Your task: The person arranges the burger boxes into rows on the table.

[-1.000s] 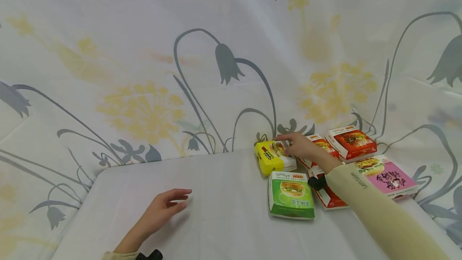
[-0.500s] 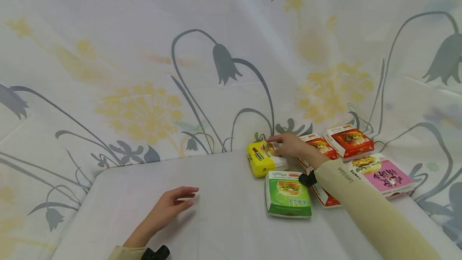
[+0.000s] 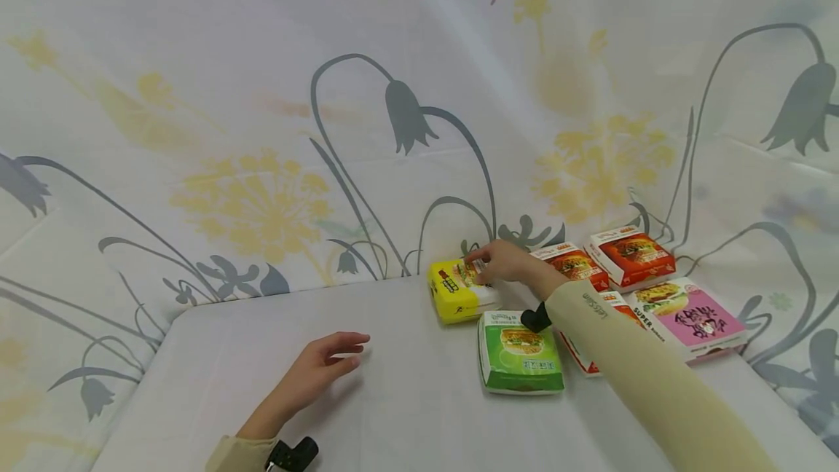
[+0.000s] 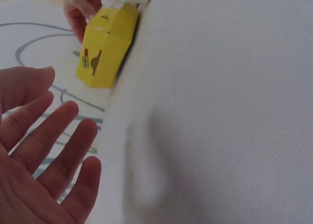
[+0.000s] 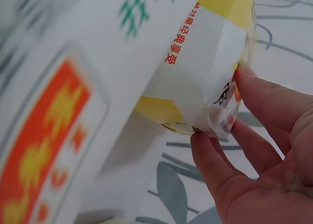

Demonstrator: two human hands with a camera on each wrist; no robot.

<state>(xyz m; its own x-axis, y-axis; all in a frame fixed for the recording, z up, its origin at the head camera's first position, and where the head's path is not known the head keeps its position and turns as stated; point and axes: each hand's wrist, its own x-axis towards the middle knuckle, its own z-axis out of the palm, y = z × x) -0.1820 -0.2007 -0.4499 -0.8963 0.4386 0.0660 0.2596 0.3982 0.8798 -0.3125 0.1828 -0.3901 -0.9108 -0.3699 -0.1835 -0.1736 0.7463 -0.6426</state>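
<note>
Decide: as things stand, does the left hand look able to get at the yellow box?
Probably yes: the left hand holds nothing, with only white tabletop between it and the left end of the yellow box. The right hand pinches the opposite end.

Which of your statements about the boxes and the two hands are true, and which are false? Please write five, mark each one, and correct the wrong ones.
1. The right hand is on the yellow box. True.
2. The left hand also holds the yellow box. False: it holds nothing.
3. In the head view, the green box appears lower than the yellow box. True.
4. The pink box lies left of the green box in the head view. False: it lies to the right.
5. The right sleeve hides part of a red box in the head view. True.
</note>
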